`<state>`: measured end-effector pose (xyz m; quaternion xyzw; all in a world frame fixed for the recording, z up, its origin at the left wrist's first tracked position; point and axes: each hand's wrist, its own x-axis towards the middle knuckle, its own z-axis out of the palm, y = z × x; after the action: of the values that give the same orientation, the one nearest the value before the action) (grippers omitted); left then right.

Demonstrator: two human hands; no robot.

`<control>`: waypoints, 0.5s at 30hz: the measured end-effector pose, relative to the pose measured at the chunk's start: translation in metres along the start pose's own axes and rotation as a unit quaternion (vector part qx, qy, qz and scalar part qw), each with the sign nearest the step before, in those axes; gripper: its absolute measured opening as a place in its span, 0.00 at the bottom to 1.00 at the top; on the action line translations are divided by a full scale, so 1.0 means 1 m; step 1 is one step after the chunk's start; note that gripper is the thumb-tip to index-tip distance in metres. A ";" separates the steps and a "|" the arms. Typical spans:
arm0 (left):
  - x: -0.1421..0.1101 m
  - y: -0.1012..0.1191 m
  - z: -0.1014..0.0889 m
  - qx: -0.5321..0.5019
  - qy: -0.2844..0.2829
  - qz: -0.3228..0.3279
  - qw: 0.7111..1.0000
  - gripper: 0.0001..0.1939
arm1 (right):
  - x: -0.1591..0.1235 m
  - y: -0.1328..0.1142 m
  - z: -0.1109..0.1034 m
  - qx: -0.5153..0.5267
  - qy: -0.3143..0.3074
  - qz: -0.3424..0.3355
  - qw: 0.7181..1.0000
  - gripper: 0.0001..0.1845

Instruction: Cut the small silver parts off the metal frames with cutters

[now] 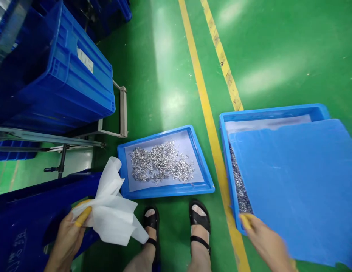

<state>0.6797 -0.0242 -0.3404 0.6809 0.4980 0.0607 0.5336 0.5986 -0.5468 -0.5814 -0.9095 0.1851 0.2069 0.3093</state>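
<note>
My left hand [70,228], with yellow finger covers, pinches a crumpled white sheet of thin paper or foam [113,211]. That sheet hangs beside the left corner of a shallow blue tray [164,193] on the floor. Small shiny metal pieces [161,160] lie heaped on a pale liner inside this tray. At the right, the fingers of my right hand [263,238] close on the near-left corner of a flat blue sheet [295,181]. The sheet lies askew over a second blue tray [227,170], hiding most of it. Dark metal pieces [239,185] show along its left side.
Large blue crates [82,79] rest on a metal-framed rack [123,111] at the upper left. A dark blue bin [19,219] stands at the lower left. Yellow lines [204,102] cross the green floor between the trays. My sandalled feet [200,219] are just below the left tray.
</note>
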 end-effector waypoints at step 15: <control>0.023 -0.026 -0.006 0.063 -0.050 -0.012 0.997 0.25 | 0.188 -0.270 0.186 -0.220 -0.134 -0.527 0.810 0.15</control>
<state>0.6712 -0.0049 -0.3683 0.7094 0.4816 -0.0106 0.5146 0.8347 -0.2672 -0.6768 -0.8744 -0.4167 0.1666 0.1846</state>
